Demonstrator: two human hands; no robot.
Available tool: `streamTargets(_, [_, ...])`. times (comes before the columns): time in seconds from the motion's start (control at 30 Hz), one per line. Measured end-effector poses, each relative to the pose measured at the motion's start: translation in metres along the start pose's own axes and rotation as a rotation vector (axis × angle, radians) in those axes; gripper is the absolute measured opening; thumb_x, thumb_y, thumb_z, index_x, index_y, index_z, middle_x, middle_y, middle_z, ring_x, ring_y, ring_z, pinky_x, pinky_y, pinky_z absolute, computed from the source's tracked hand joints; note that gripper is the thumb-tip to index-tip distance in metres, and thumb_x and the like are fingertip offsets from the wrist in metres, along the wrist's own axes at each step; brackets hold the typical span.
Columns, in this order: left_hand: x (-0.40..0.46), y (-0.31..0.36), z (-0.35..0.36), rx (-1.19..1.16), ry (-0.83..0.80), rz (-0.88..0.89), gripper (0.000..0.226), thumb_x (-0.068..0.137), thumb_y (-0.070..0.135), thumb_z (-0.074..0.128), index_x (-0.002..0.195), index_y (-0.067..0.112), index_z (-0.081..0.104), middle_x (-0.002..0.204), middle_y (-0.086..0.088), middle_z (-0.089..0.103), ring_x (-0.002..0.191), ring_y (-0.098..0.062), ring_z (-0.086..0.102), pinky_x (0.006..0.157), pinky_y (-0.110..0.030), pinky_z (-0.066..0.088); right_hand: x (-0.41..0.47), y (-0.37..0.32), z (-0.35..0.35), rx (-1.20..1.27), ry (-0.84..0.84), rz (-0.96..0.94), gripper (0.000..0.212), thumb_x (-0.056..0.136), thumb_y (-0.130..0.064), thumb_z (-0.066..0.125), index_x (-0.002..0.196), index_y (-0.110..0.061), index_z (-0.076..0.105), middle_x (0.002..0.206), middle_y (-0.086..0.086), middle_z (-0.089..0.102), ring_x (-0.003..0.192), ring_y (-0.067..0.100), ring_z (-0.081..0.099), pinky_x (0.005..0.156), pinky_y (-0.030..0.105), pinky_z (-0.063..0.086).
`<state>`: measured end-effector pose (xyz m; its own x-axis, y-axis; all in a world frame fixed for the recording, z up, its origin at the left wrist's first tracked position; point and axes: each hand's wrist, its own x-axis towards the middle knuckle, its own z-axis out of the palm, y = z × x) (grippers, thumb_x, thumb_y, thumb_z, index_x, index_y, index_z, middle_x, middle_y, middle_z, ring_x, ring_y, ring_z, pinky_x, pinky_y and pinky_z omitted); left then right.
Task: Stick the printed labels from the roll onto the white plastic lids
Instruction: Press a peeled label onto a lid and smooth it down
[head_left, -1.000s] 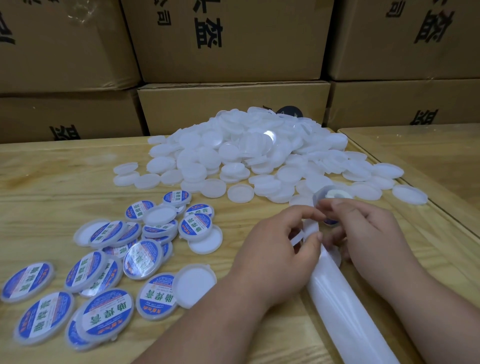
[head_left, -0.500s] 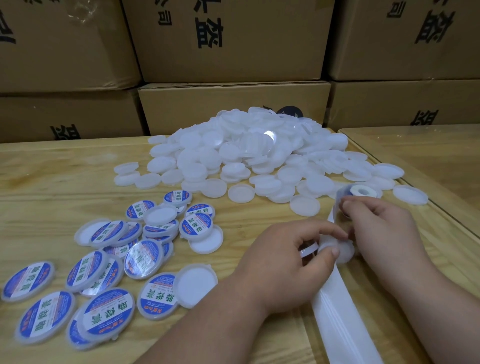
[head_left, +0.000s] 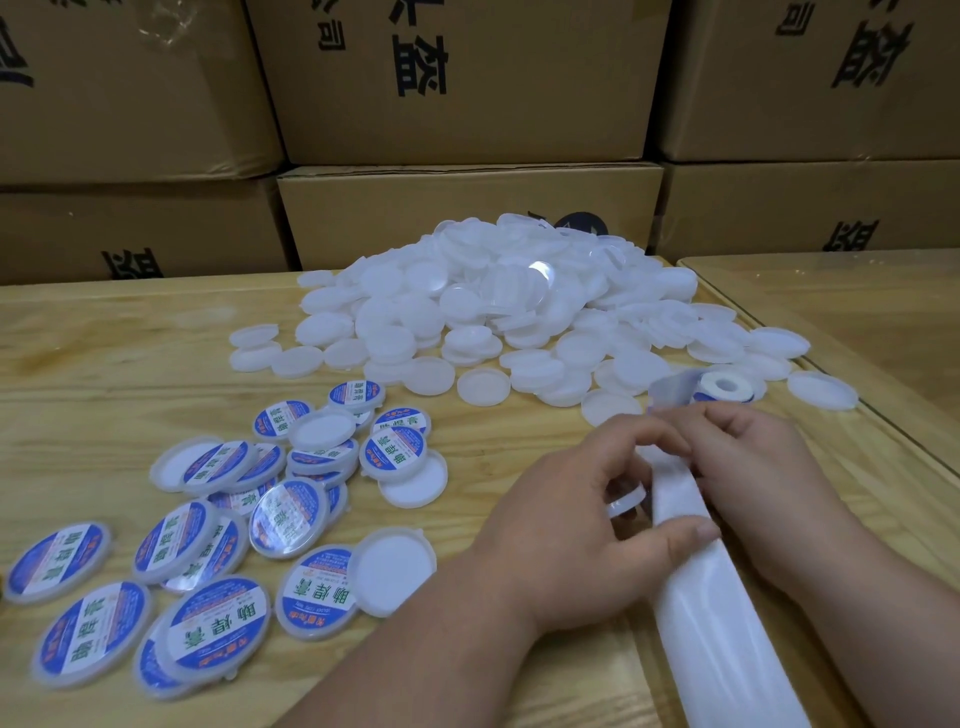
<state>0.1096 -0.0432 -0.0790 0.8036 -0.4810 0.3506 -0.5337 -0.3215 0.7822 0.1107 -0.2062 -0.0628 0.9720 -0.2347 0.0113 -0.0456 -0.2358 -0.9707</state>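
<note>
**Head view: lid and liner strip held at counter edge**

Left hand (head_left: 587, 525): a white lid (head_left: 626, 503) is pinched, with the thumb pressed on the liner strip (head_left: 691, 571). Right hand (head_left: 753, 467): fingers are curled on the strip; the label itself is hidden. Compared with half a second earlier, the roll (head_left: 724, 387) is released and lies near the plain lid heap (head_left: 493, 312). Labelled lids (head_left: 218, 623) are spread at left on the counter (head_left: 104, 374). Sticking is judged imminent.

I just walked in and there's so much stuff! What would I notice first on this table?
Probably the big heap of plain white lids at the back of the wooden table, in front of stacked cardboard boxes. Next, the blue-labelled lids scattered at the front left. Near the front right, the left hand and right hand work on a white backing strip that runs from a small label roll.
</note>
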Motion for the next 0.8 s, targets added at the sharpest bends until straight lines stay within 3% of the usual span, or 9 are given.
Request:
streamTargets(0.1, [0.0,0.001,0.001,-0.037,0.01,-0.01,0.038,0.081,0.054,0.068,0.111,0.05,0.046,0.091,0.018,0.066,0.083,-0.004,0.059,0.069,-0.013,0.043,-0.001,-0.001,-0.001,-0.016,-0.021,0.005,0.036,0.066,-0.038,0.063,0.078,-0.004,0.069,0.086,0.034,0.064,0.066,0.034,0.057,0.067,0.057,0.053])
streamTargets(0.23, [0.003,-0.002,0.0,-0.133,0.176,-0.097,0.027,0.087,0.041,0.07,0.105,0.046,0.05,0.095,0.018,0.065,0.082,-0.003,0.061,0.068,-0.012,0.047,0.002,0.005,-0.003,0.059,-0.048,0.001,0.023,0.085,-0.024,0.068,0.077,-0.002,0.069,0.068,0.02,0.063,0.063,0.026,0.056,0.062,0.041,0.048])
streamTargets(0.43, [0.006,-0.005,-0.001,-0.154,0.223,-0.201,0.034,0.084,0.04,0.074,0.107,0.053,0.053,0.104,0.03,0.063,0.091,0.002,0.061,0.075,-0.014,0.046,0.001,0.006,-0.002,0.08,-0.095,-0.044,0.023,0.095,-0.026,0.066,0.078,-0.016,0.079,0.073,0.01,0.075,0.06,0.015,0.068,0.053,0.027,0.051])
streamTargets(0.57, [0.007,-0.007,-0.001,-0.166,0.249,-0.217,0.03,0.085,0.039,0.076,0.106,0.049,0.058,0.099,0.028,0.067,0.085,0.003,0.063,0.07,-0.01,0.047,0.001,0.004,0.0,0.107,-0.15,-0.057,0.019,0.094,-0.021,0.067,0.079,-0.017,0.078,0.079,0.013,0.076,0.066,0.018,0.07,0.06,0.03,0.053])
streamTargets(0.7, [0.009,-0.009,-0.001,-0.185,0.279,-0.219,0.025,0.086,0.037,0.075,0.104,0.046,0.061,0.096,0.026,0.068,0.081,0.001,0.064,0.068,-0.012,0.049,0.001,0.004,0.0,0.113,-0.189,-0.058,0.013,0.093,-0.009,0.067,0.087,-0.015,0.077,0.092,0.022,0.075,0.08,0.027,0.07,0.08,0.043,0.054])
streamTargets(0.8, [0.01,-0.01,0.0,-0.203,0.295,-0.214,0.022,0.087,0.032,0.075,0.102,0.041,0.064,0.092,0.025,0.069,0.086,0.002,0.065,0.071,-0.012,0.051,0.002,0.005,0.0,0.141,-0.193,-0.058,0.015,0.092,-0.003,0.066,0.088,-0.015,0.075,0.096,0.025,0.072,0.081,0.027,0.067,0.079,0.041,0.053])
